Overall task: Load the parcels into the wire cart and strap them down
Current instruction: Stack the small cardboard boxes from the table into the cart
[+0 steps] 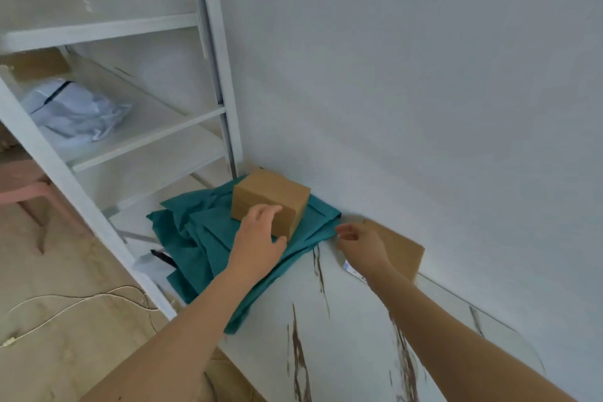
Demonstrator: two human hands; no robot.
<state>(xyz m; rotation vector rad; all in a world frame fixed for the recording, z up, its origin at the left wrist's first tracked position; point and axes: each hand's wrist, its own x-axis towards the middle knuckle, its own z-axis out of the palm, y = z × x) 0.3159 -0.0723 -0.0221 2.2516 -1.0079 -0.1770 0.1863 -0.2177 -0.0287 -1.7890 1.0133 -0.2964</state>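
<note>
A small brown cardboard box (272, 194) sits on a pile of teal mailer bags (202, 238) at the far end of a white marble-look table (342, 336), against the wall. My left hand (259, 238) reaches to the box's near side, fingers spread and touching it. My right hand (360, 243) hovers just right of the teal pile with fingers loosely curled, holding nothing. A flat brown cardboard parcel (404, 250) lies behind my right hand, partly hidden by it. No wire cart or strap shows in view.
A white metal shelf rack (137, 140) stands left of the table, holding a pale plastic-wrapped parcel (75, 111) and a brown box (36, 64). A pink stool (23, 186) and a white cable (81, 297) are on the beige floor at left. A plain wall lies behind.
</note>
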